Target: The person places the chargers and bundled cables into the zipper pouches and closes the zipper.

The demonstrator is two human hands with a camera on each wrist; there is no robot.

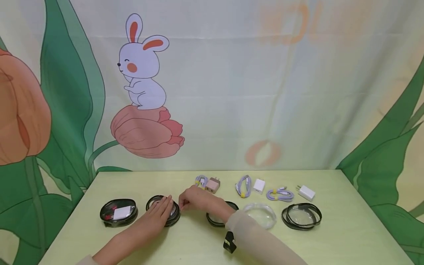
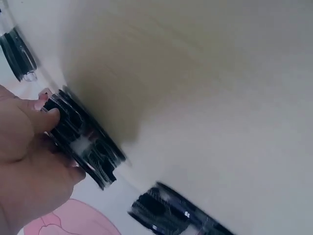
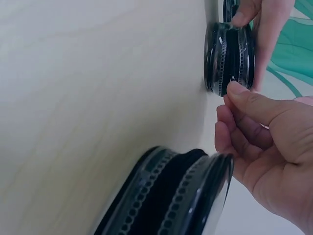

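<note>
My left hand (image 1: 155,217) lies with its fingers across the top of a round clear zip pouch (image 1: 173,221) with black trim. In the left wrist view the thumb (image 2: 53,117) curls against the pouch's zippered side, holding it on the table. Beside it, my right hand (image 1: 200,198) pinches the small zipper pull (image 3: 233,80) at the pouch's side between thumb and forefinger. Left of both hands sits a similar pouch (image 1: 134,213) with a white charger (image 1: 122,212) and something red inside. Another black-trimmed pouch (image 1: 232,205) is partly hidden under my right forearm.
Farther right on the table (image 1: 198,246) are a white-trimmed pouch (image 1: 273,215) and a black-trimmed one (image 1: 301,226). Along the back lie a pinkish charger (image 1: 212,185), two white chargers (image 1: 259,186) and coiled lilac cables (image 1: 279,194). A printed curtain (image 1: 218,92) hangs behind.
</note>
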